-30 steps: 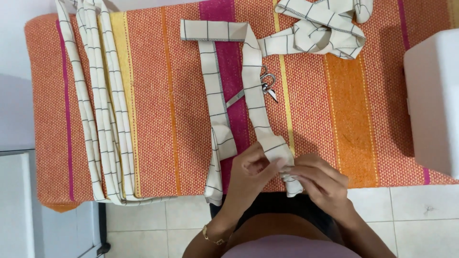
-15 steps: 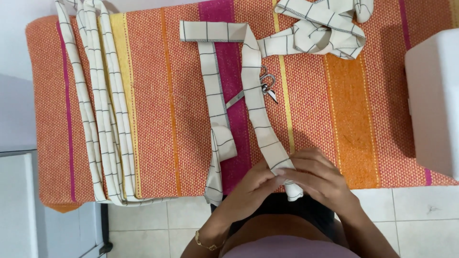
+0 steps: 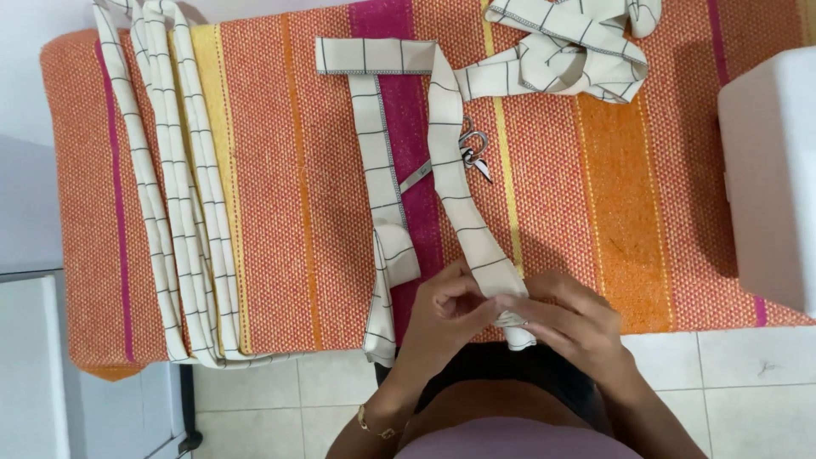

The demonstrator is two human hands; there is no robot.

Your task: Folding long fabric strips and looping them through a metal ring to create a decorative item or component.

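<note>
Strip in hand: you are holding the near end of a cream checked fabric strip at the front edge of the table, where it is running away from you up the magenta stripe toward the far side.
Left hand: your left hand is pinching the strip's end, fingers curled in against the cloth.
Right hand: your right hand is closing over the same end from the other side, fingertips pressed together on the fold; the two hands are touching.
Step in hand: judging by the grip, you are working the tip of the strip, folding or turning it; the hands are hiding the exact fold.
Next move: it is calling for a firm pinch with both hands so the narrow end is not slipping or twisting.
Beside it: a second checked strip is lying just left of yours, and small metal snips are sitting against it, partly tucked under.
Further out: a bunch of folded strips is draping along the left, and a loose heap of strips is lying at the far edge.
Surface: everything is resting on an orange striped cloth, with a white box-like object at the right.
</note>
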